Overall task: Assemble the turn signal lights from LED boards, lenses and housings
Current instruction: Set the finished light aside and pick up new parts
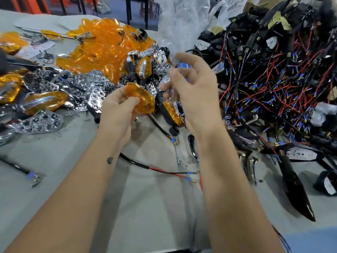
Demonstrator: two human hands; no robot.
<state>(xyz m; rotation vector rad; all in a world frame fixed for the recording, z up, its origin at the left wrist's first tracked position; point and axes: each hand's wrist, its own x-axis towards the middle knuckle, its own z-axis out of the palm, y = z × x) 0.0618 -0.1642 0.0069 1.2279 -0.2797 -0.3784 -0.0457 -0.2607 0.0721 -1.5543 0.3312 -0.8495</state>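
Orange plastic fills the left hand (116,106): its fingers and thumb curl round an orange lens (141,99), held up over the grey table (145,207). At 3 o'clock from the lens, the right hand (195,88) is blurred, fingers bent round something clear; I cannot tell what. A pile of orange lenses (102,44) sits at 11 o'clock. Black housings with wires (273,70) heap at 2 o'clock.
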